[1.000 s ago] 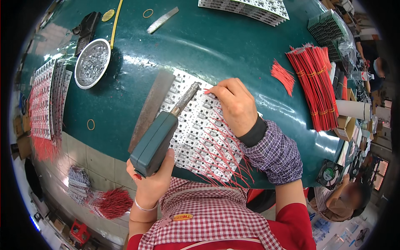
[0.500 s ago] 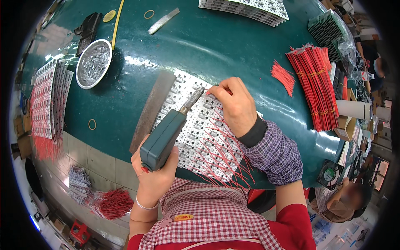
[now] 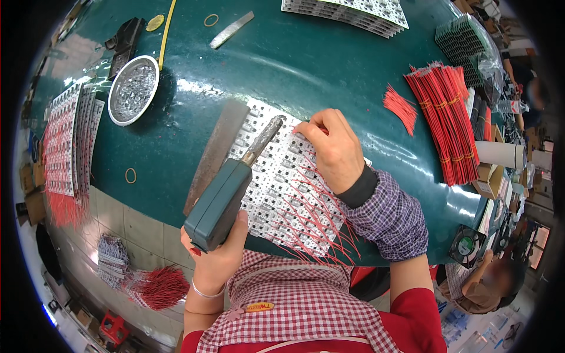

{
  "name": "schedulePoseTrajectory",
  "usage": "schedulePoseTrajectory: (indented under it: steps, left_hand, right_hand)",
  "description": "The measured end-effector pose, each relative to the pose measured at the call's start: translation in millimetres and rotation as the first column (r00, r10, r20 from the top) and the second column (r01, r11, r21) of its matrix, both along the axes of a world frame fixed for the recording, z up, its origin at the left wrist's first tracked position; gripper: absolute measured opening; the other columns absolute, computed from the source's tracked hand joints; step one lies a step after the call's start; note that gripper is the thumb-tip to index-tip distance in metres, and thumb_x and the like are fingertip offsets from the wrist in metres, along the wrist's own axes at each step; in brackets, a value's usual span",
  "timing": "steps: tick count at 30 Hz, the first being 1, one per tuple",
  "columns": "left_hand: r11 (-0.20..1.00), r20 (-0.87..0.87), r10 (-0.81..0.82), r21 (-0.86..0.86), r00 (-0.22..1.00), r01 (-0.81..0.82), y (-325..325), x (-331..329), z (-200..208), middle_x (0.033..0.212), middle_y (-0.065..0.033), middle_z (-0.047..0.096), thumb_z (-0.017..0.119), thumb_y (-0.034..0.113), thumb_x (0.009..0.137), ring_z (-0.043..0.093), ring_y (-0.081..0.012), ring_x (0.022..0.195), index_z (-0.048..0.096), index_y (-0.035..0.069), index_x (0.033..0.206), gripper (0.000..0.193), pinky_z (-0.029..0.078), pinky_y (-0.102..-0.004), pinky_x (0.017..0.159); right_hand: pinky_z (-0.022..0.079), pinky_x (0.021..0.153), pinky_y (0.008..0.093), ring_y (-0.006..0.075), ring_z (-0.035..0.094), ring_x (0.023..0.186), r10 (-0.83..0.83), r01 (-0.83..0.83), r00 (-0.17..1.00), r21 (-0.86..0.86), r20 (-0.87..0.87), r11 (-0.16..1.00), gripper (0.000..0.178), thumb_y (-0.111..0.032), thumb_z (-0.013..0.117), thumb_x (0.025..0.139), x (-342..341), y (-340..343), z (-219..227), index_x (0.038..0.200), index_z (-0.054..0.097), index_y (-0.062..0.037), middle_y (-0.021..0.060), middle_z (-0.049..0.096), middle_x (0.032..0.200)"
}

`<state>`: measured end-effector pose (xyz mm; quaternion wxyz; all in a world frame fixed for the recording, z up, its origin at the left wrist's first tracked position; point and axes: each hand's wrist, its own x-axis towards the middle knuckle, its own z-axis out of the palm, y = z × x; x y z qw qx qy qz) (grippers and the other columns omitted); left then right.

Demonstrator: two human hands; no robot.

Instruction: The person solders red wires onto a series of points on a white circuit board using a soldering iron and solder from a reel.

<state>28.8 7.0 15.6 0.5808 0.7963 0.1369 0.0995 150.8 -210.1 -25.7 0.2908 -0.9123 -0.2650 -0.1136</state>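
Note:
My left hand (image 3: 216, 259) is wrapped round a dark green soldering gun (image 3: 218, 203). Its metal barrel points up and right, the tip just above the far edge of a white circuit board panel (image 3: 259, 191). At that far part of the panel, my right hand (image 3: 334, 152) is closed in a pinch on a red wire, of which only a bit of red shows at the fingertips. Several red wires (image 3: 309, 215) stand out from the panel's right and near part. A dark flat metal bar (image 3: 215, 156) lies along the panel's left edge.
A white bowl of metal scraps (image 3: 134, 88) stands at left, beyond wired panels (image 3: 67, 141). Bundled red wires (image 3: 444, 120) and a small loose pile (image 3: 400, 109) lie at right. Stacked panels (image 3: 347, 15) sit at the back. A person (image 3: 485, 282) is at lower right.
My left hand has drawn the soldering gun a little left and toward me, so its tip is farther from my right fingertips. My right hand has stayed in place.

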Motion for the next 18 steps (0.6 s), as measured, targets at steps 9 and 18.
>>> schedulePoseTrajectory:
  steps: [9,18]
  left_hand:
    - [0.999,-0.091,0.007,-0.031,0.996,-0.009,2,-9,0,0.089,-0.0085,0.074,0.081,0.002,0.08,0.069,-0.0138,0.073,0.073,-0.003,0.097,0.02,0.055,-0.0288,0.068]
    - [0.984,0.064,-0.105,0.154,0.992,0.094,11,-3,-3,0.088,-0.0083,0.073,0.081,0.002,0.08,0.068,-0.015,0.073,0.072,-0.003,0.097,0.02,0.054,-0.0295,0.067]
  right_hand:
    - [0.052,0.072,0.0382,0.0285,0.06,0.086,-0.017,0.016,0.999,0.021,0.049,1.0,0.032,0.011,0.066,0.075,-4,-3,6,0.102,0.072,-0.005,0.0105,0.059,0.093]
    - [0.052,0.068,0.0372,0.0276,0.059,0.084,-0.035,0.03,0.988,0.036,0.15,0.999,0.036,0.009,0.067,0.069,-27,0,35,0.102,0.073,-0.0013,0.0102,0.06,0.088]
